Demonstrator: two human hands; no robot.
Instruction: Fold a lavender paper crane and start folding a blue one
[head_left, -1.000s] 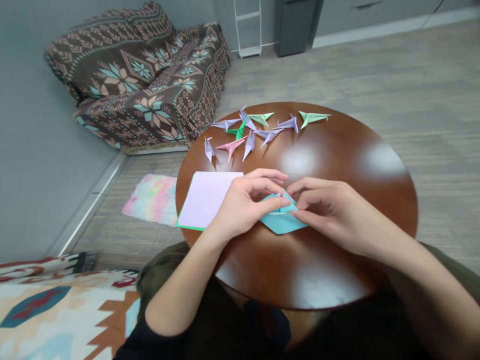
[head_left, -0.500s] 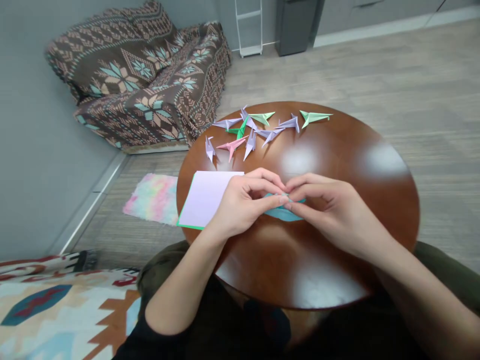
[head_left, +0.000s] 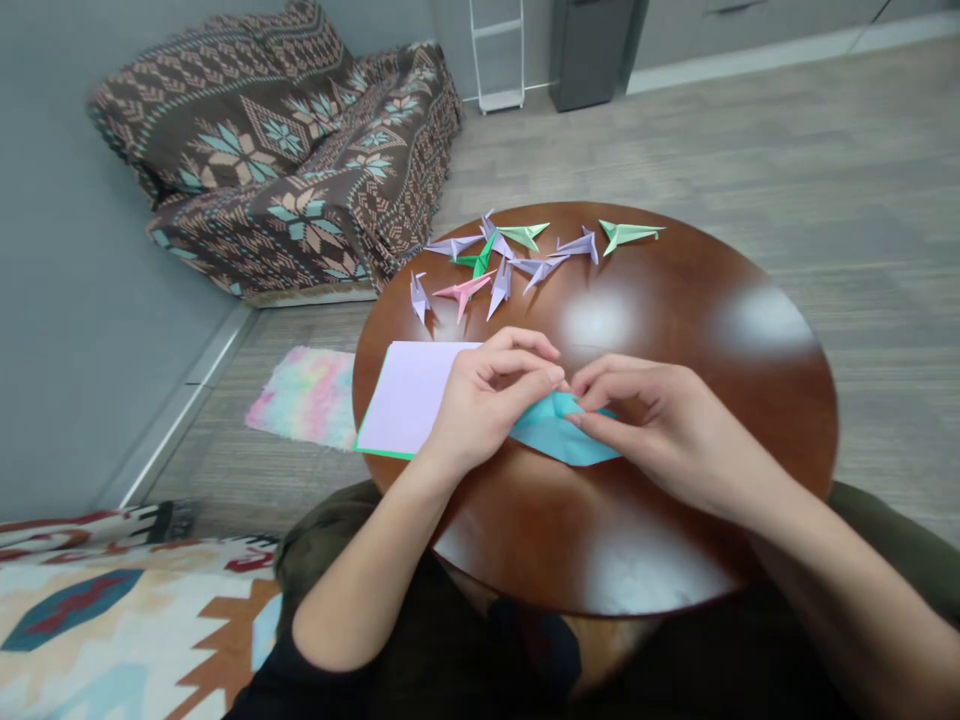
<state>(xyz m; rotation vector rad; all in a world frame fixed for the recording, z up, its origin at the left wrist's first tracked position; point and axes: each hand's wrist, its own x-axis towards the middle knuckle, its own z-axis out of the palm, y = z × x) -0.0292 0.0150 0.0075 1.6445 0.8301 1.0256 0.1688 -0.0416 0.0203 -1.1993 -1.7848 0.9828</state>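
A partly folded sheet of blue origami paper (head_left: 571,440) is between my two hands, just above or on the table top; I cannot tell which. My left hand (head_left: 495,392) pinches its upper left part between thumb and fingers. On the other side my right hand (head_left: 637,405) grips the paper near its raised middle fold, thumb in front and fingers behind. The fingers cover the paper's far edge. Close to my left hand lies a stack of square paper (head_left: 416,390), lilac on top with a green sheet showing at its edge.
Several folded paper cranes stand at the far side of the round brown table (head_left: 712,380), among them a pink crane (head_left: 463,292) and a light green crane (head_left: 626,235). Beyond are a covered sofa (head_left: 300,170) and a fluffy rug (head_left: 304,398).
My fingertips have drawn slightly apart from each other. More of the blue paper shows, spread lower and wider toward me. The cranes and the paper stack have stayed put.
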